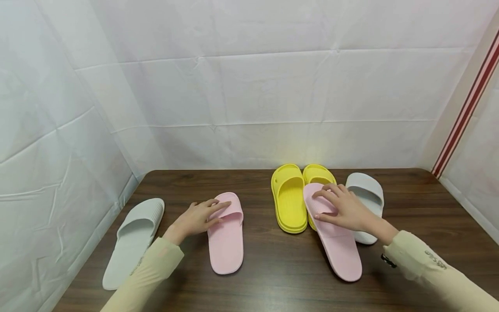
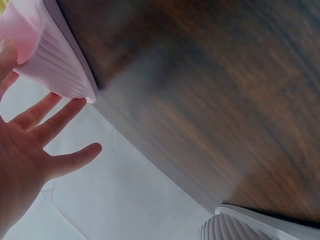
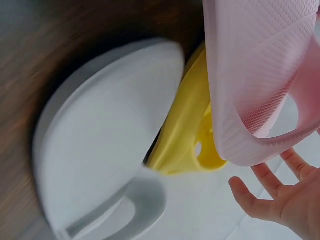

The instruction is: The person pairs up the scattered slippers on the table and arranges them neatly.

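My left hand [image 1: 196,219] holds the strap of a pink slipper [image 1: 227,251], thumb by its opening and fingers spread over the side and toe end. The same pink slipper [image 2: 60,60] shows its ribbed strap in the left wrist view. To the right, a second pink slipper [image 1: 343,255] lies slanted in front of a yellow pair, its strap gripped by my right hand [image 1: 343,208]. In the right wrist view, fingertips meet that pink slipper [image 3: 260,80] at the strap, and the little finger stands apart. Part of its strap is behind my right fingers.
A yellow slipper [image 1: 292,203] and its mate [image 1: 317,171] stand at the back; the mate is partly covered. One grey slipper [image 1: 364,186] sits beside them, another grey slipper [image 1: 130,251] at the left edge. Under all is a dark wooden table [image 1: 265,281], with white cloth [image 1: 273,86] behind.
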Action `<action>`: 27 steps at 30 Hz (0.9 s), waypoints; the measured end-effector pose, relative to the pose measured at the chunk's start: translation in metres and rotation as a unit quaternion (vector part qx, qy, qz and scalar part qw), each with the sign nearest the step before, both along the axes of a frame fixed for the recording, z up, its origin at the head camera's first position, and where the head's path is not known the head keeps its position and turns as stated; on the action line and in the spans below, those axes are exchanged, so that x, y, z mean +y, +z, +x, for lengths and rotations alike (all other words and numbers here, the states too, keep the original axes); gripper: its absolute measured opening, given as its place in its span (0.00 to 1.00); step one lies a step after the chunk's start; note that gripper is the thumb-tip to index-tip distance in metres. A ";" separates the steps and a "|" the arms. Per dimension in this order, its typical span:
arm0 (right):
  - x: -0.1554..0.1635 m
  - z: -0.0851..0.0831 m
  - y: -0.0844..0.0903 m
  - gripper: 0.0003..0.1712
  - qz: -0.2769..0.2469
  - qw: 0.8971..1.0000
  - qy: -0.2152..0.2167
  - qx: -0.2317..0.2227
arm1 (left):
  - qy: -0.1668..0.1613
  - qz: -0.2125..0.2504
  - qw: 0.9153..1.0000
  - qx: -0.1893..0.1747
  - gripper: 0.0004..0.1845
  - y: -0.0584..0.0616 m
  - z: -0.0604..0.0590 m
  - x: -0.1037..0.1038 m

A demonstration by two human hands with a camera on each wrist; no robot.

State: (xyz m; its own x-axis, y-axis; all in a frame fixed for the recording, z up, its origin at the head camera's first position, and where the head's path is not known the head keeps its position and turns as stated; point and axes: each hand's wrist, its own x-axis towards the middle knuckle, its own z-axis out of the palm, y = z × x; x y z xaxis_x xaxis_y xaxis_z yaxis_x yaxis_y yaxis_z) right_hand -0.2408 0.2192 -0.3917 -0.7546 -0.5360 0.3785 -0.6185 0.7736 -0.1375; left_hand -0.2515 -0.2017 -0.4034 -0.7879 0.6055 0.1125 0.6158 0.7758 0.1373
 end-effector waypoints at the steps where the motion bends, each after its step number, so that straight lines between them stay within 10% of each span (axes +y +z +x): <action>1: -0.003 0.000 0.000 0.27 -0.002 1.000 0.004 0.003 | 0.002 0.000 1.000 -0.002 0.26 0.000 0.000 0.000; 27: -0.089 -0.008 0.004 0.26 -0.033 0.999 0.013 -0.018 | -0.010 0.012 1.000 -0.005 0.26 0.000 -0.003 -0.002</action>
State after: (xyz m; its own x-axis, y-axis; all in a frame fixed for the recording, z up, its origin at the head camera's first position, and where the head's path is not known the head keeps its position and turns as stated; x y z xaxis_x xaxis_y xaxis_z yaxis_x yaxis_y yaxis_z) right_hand -0.2489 0.1298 -0.3879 -0.7540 -0.5312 0.3865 -0.6327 0.7454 -0.2097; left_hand -0.2545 -0.2042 -0.4034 -0.7763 0.6189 0.1196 0.6303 0.7590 0.1631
